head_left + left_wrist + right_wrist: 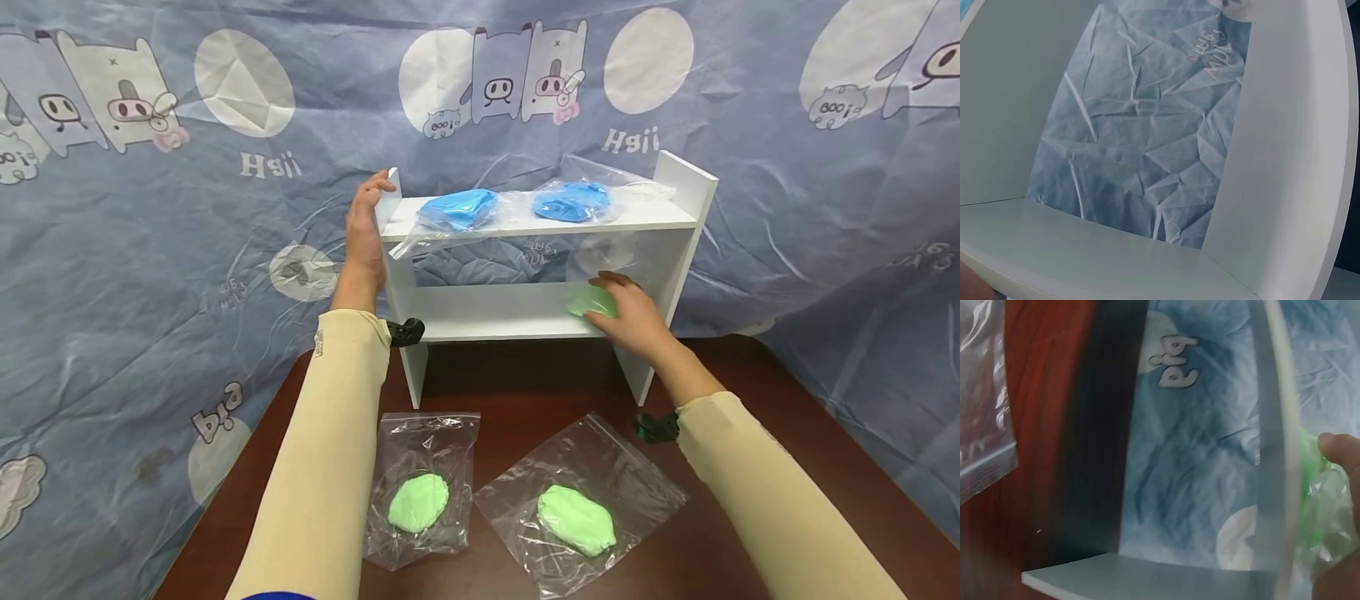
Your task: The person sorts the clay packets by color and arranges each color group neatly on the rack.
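Note:
A white two-tier shelf (495,312) stands on the table. My left hand (365,225) grips the top of its left side panel; only a sliver of that hand (974,284) shows in the left wrist view. On the lower board, toward the right end, my right hand (633,312) holds a clear plastic bag with a light-green lump (592,300) between thumb and fingers. The thumb (1338,450) lies against this bag (1329,519) in the right wrist view; the other fingers are mostly hidden there. Two clear bags with blue contents (459,208) lie on the top board.
Two clear zip bags with light-green lumps lie on the dark red-brown table (495,450) before the shelf: one at the left (418,502), one at the right (576,520). A grey-blue printed cloth (337,108) hangs behind the shelf.

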Tool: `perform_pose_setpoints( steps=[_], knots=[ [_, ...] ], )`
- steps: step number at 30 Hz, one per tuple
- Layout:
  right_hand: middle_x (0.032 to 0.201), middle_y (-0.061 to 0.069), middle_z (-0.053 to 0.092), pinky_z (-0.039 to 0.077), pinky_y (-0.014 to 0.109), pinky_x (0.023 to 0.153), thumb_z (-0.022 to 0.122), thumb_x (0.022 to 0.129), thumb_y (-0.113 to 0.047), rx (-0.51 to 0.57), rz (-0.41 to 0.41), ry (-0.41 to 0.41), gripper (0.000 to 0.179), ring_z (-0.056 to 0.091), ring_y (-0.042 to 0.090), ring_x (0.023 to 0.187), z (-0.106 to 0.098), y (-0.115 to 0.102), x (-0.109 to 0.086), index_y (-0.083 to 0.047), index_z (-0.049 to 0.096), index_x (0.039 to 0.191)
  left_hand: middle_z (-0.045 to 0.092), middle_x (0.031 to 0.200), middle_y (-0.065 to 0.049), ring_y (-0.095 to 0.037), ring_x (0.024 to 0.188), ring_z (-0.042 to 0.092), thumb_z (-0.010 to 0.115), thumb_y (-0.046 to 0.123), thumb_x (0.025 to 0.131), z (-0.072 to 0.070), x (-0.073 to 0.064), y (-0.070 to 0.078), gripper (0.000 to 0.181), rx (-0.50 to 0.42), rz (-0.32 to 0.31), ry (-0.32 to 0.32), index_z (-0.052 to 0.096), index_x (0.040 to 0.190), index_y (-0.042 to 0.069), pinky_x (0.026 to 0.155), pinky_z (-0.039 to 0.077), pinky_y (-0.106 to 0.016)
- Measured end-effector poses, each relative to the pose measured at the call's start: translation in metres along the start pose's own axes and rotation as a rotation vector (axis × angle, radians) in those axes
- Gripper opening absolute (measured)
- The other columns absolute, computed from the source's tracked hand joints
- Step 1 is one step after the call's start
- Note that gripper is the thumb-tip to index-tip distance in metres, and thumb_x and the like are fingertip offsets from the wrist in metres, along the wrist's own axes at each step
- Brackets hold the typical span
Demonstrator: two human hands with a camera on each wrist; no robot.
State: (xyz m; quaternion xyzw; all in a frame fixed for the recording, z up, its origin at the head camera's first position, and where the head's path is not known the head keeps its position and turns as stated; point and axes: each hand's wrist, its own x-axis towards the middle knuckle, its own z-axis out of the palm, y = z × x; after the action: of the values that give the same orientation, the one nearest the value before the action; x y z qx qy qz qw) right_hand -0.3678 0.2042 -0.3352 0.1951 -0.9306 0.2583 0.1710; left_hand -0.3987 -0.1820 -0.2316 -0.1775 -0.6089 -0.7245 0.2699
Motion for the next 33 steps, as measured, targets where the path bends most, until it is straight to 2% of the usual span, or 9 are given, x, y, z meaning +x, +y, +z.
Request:
perform_pose_setpoints(
  steps=[4,9,14,19,23,28,31,33],
  knots=[
    [0.158,0.023,0.036,0.029,0.062,0.114,0.065,0.094,-0.025,-0.018,0.023,-0.003,0.057,0.034,0.047,0.143,0.003,0.008,0.000,-0.002,0.049,0.143,0.044,0.157,-0.005,-0.013,0.145,0.035,0.039,0.031,0.094,0.001,0.001,0.000,0.023,-0.011,0.007,-0.006,0.061,0.095,0.023,0.115,0.029,-0.028],
    [0.158,0.023,0.036,0.028,0.062,0.116,0.058,0.097,-0.033,-0.024,0.055,-0.019,0.060,0.035,0.047,0.143,0.004,0.010,0.003,-0.002,0.044,0.147,0.047,0.155,-0.002,-0.012,0.146,0.035,0.040,0.033,0.094,0.002,0.002,0.001,0.026,0.052,0.032,0.005,0.061,0.100,0.019,0.113,0.026,-0.026],
    [0.159,0.025,0.033,0.027,0.062,0.116,0.051,0.101,-0.037,-0.026,0.111,-0.105,0.065,0.033,0.049,0.143,0.004,0.010,0.006,-0.002,0.033,0.153,0.045,0.156,-0.005,-0.012,0.145,0.036,0.040,0.032,0.094,0.001,0.001,0.001,0.025,0.025,0.022,0.000,0.061,0.097,0.020,0.113,0.027,-0.025],
    [0.161,0.027,0.025,0.025,0.062,0.118,0.045,0.104,-0.037,-0.067,0.108,-0.172,0.066,0.029,0.049,0.145,0.006,0.013,0.007,0.000,0.025,0.155,0.045,0.156,-0.007,-0.014,0.145,0.036,0.039,0.031,0.093,0.001,0.001,-0.002,0.022,0.028,0.034,0.003,0.060,0.095,0.023,0.111,0.028,-0.023],
    [0.159,0.028,0.030,0.027,0.063,0.116,0.048,0.103,-0.038,-0.076,0.101,-0.148,0.067,0.032,0.050,0.143,0.008,0.015,0.007,0.000,0.027,0.154,0.044,0.157,-0.008,-0.014,0.145,0.036,0.040,0.030,0.094,0.000,0.002,-0.003,0.022,0.032,0.036,0.001,0.060,0.096,0.022,0.112,0.029,-0.025],
    [0.159,0.028,0.031,0.027,0.062,0.116,0.053,0.100,-0.040,-0.065,0.096,-0.113,0.071,0.032,0.050,0.142,0.010,0.016,0.005,0.000,0.028,0.154,0.045,0.157,-0.004,-0.014,0.147,0.034,0.040,0.032,0.094,-0.001,-0.001,-0.003,0.024,0.041,0.024,-0.006,0.059,0.100,0.018,0.113,0.029,-0.029],
    [0.160,0.027,0.028,0.024,0.063,0.117,0.054,0.099,-0.043,-0.051,0.100,-0.097,0.074,0.029,0.050,0.144,0.010,0.017,0.004,-0.002,0.026,0.155,0.045,0.156,-0.004,-0.014,0.146,0.035,0.041,0.033,0.093,-0.001,0.000,-0.003,0.022,0.040,0.028,-0.006,0.060,0.097,0.023,0.115,0.028,-0.033],
    [0.162,0.026,0.026,0.023,0.064,0.118,0.055,0.099,-0.044,-0.037,0.103,-0.086,0.076,0.027,0.050,0.145,0.009,0.018,0.005,-0.004,0.025,0.156,0.045,0.156,-0.005,-0.014,0.145,0.036,0.041,0.033,0.093,-0.001,0.001,-0.002,0.022,0.044,0.035,-0.003,0.061,0.097,0.023,0.115,0.028,-0.032]
  ],
)
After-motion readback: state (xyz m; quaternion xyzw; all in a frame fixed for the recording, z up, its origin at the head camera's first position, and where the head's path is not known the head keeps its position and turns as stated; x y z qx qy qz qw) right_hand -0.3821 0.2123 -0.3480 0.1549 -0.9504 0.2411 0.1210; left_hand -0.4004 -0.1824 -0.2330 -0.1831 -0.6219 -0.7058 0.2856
